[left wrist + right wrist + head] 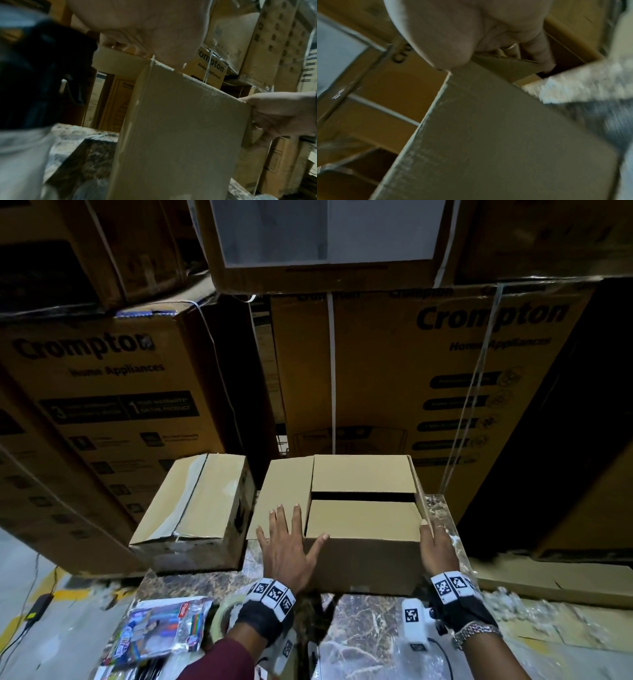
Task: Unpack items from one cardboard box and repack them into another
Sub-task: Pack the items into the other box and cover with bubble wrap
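Two brown cardboard boxes stand on a marble table (370,642). The left box (191,508) is closed, with worn tape along its top seam. The right box (363,529) has its top flaps folded in, with a dark gap between the two larger flaps. My left hand (286,537) lies flat with spread fingers on the box's left flap and near corner. My right hand (432,542) grips the right near corner, thumb on top and fingers down the side. The left wrist view shows the box's front wall (180,128) and that right hand (281,115). What is inside the boxes is hidden.
A pack of coloured pens (164,631) and a tape roll (224,616) lie at the table's near left. A white tagged device (413,625) with a cable sits near right. Large Crompton cartons (428,378) stand stacked right behind the table. A power adapter (40,604) lies on the floor.
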Demonstrator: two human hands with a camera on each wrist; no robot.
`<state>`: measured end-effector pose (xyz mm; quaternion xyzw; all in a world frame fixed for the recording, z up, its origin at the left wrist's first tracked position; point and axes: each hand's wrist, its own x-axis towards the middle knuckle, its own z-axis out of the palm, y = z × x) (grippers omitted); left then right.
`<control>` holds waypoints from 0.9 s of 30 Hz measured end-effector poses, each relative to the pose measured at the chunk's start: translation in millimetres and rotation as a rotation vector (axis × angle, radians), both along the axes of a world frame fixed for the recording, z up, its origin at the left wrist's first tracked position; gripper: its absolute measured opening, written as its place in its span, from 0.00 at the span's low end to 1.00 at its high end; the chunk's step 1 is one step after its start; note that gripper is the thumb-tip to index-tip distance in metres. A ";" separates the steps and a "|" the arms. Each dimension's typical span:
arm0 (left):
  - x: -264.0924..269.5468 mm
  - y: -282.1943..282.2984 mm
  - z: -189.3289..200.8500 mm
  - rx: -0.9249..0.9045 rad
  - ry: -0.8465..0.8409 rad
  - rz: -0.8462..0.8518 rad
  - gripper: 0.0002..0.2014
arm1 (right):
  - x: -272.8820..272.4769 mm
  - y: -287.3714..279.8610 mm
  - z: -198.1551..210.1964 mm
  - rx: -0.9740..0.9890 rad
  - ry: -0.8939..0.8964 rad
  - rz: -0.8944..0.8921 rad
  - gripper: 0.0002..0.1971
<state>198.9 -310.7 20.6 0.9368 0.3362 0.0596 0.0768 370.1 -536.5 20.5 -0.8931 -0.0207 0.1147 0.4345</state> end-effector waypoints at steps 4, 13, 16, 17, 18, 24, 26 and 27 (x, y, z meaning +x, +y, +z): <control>9.6 0.1 8.7 -0.010 -0.001 -0.049 0.44 | -8.4 -3.7 15.8 -0.418 -0.296 0.029 0.36; 22.7 -5.9 8.2 -0.041 0.083 -0.089 0.47 | 5.0 53.9 47.0 -0.648 -0.367 0.593 0.25; 26.8 -5.3 10.4 -0.019 0.110 -0.080 0.48 | 18.1 67.1 48.2 -0.723 -0.303 0.608 0.33; 27.8 -4.8 11.4 -0.015 0.120 -0.079 0.49 | 20.8 69.8 49.0 -0.724 -0.294 0.604 0.34; 29.1 -4.4 12.1 -0.016 0.128 -0.081 0.50 | 22.7 71.7 49.7 -0.710 -0.299 0.592 0.35; 34.9 0.4 18.2 -0.080 0.106 -0.062 0.54 | 29.7 64.0 59.8 -0.582 -0.537 0.473 0.26; 35.7 1.3 18.8 -0.141 0.065 -0.058 0.55 | 30.3 56.6 67.8 -0.535 -0.600 0.462 0.23; 35.6 1.8 20.3 -0.182 0.041 -0.059 0.57 | 29.3 53.1 73.6 -0.505 -0.629 0.453 0.22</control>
